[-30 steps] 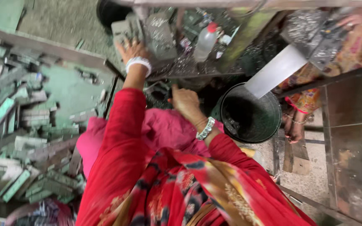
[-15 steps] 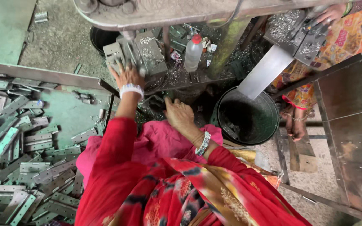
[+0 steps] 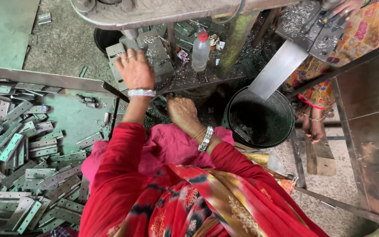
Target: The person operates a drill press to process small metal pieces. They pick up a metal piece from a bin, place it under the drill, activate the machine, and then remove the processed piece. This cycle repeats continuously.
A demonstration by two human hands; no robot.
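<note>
My left hand (image 3: pixel 134 70) reaches forward and presses down on a grey metal block (image 3: pixel 161 61) that sits on the machine table under a drill spindle (image 3: pixel 130 33). Its fingers wrap over the block's near left part. My right hand (image 3: pixel 181 112) hangs lower, just below the table's front edge, with its back towards me and its fingers curled out of sight. Both wrists wear silver bangles, and both sleeves are red.
A heap of several flat metal hinge plates (image 3: pixel 23 175) fills the green tray at the left. On the table stands a plastic bottle (image 3: pixel 200 50) among metal shavings. A metal chute (image 3: pixel 277 70) slopes into a black bucket (image 3: pixel 259 118). Another person's feet (image 3: pixel 314 127) stand at the right.
My left hand stays on the metal block and my right hand stays below the table edge. Only the view has shifted, so that the machine sits lower in frame.
</note>
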